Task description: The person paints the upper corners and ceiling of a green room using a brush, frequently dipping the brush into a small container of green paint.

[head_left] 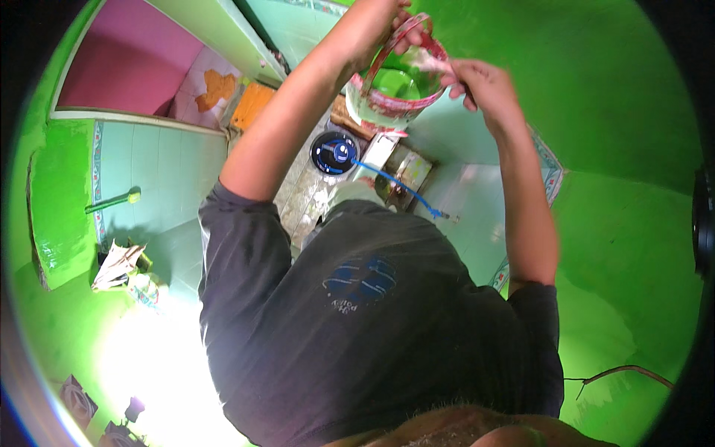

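At the top middle I hold up a paint-smeared bucket (395, 112) with green paint (398, 83) inside. The fingers of my left hand (402, 31) are closed round its red-stained handle (386, 48), partly cut off by the upper edge of the view. Over the right side of the bucket's rim, my right hand (482, 83) is closed on a pale, pinkish paintbrush (432, 64). Its far end reaches over the bucket's opening and is blurred, so the bristles are hard to make out.
Below the bucket lies a tiled floor (293, 179) with a round dark-blue tub (334, 153) on it. A blue hose (395, 181) runs from the tub to the tiled wall. Bright green walls (611, 112) surround me, and a doorway (134, 59) opens at the upper left.
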Available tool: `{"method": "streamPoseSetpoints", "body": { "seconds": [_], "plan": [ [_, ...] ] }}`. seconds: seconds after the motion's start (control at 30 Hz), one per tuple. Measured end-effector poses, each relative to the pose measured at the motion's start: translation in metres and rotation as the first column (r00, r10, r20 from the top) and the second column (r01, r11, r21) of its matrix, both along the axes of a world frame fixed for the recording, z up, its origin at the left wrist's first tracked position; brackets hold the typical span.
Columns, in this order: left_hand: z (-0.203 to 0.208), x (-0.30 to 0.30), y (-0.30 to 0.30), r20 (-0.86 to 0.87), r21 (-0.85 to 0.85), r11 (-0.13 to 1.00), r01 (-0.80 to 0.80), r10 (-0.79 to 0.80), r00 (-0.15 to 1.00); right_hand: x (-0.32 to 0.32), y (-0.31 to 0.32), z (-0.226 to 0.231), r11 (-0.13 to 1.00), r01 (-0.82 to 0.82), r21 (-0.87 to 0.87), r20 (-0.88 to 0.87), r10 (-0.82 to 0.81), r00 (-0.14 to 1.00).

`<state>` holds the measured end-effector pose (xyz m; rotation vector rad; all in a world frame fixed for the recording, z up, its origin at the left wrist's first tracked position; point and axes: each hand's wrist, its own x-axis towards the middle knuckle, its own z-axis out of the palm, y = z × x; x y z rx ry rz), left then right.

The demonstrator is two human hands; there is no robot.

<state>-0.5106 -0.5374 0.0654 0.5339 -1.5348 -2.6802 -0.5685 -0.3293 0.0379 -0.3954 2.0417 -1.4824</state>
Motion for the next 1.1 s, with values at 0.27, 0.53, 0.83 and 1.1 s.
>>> {"method": "streamPoseSetpoints", "body": {
  "seconds": [0.27, 0.53, 0.83, 1.1],
  "plan": [
    [0.005, 0.015, -0.027, -0.051, -0.041, 0.998, -0.041, 0.039, 0.998, 0.004, 0.033, -0.016, 0.956, 0.107, -0.275, 0.351, -0.004, 0.937],
    [-0.003, 0.024, -0.053, -0.061, 0.012, 0.987, -0.162, 0.162, 0.985, -0.019, 0.02, 0.046, 0.865, 0.127, -0.485, 0.237, -0.009, 0.971],
    [-0.052, 0.059, -0.073, -0.018, 0.05, 0.93, -0.364, 0.365, 0.931, -0.07, -0.045, 0.245, 0.845, -0.03, -0.534, -0.463, -0.263, 0.846],
    [-0.067, 0.083, -0.072, -0.016, 0.033, 0.906, -0.422, 0.422, 0.906, -0.116, -0.13, 0.397, 0.932, -0.035, -0.36, -0.893, -0.355, -0.277]
  ]
}}
